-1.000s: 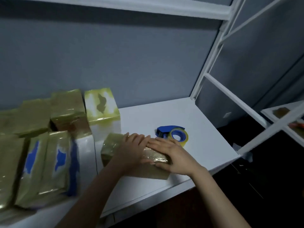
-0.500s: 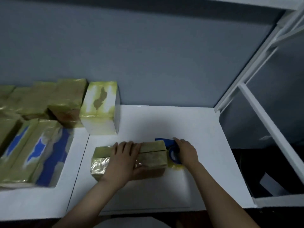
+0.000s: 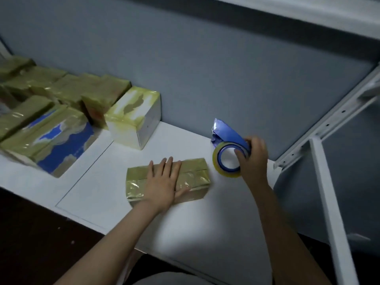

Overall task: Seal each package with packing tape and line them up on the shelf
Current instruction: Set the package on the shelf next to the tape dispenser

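The tape dispenser [image 3: 228, 145], set on the shelf [image 3: 185, 223] against the package [image 3: 195, 173] half a second earlier, is now held raised just right of it. One loose package and one dispenser are seen. The wrapped packages [image 3: 51, 120] stacked at the left cannot be counted exactly. The dispenser is gripped by the curled right hand [image 3: 254, 159]. The package, lying mid-shelf, is pressed by the flat, spread left hand [image 3: 164, 182].

The package [image 3: 193, 177] near the shelf's front edge is wrapped in shiny, crinkly yellowish tape, super glossy. The tape dispenser [image 3: 226, 134] looks like blue plastic with a bit of sheen, and its tape roll [image 3: 215, 161] is slick clear-yellow. The shelf [image 3: 102, 192] board is smooth matt white. The upright [image 3: 322, 192] at its right edge looks like white-painted metal.
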